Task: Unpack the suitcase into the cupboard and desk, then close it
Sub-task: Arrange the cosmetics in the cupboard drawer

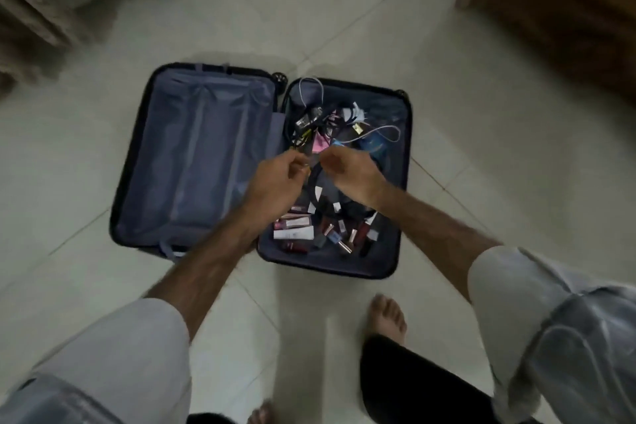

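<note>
**Still unpacking: small items remain**

Now, the suitcase (261, 169) lies open at frame centre. Your left hand (275, 179) and right hand (351, 175) both pinch a black cable (315, 189) over its right half. Cosmetics (309, 234) remain below. Next, likely: lift the cable free without snagging others.

pale rolled sleeves (148, 337), black trousers (406, 379)

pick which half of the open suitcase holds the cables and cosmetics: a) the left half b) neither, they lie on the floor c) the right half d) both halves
c: the cables and cosmetics all lie in the right half of the suitcase, while the left half shows only its grey lining.
</note>
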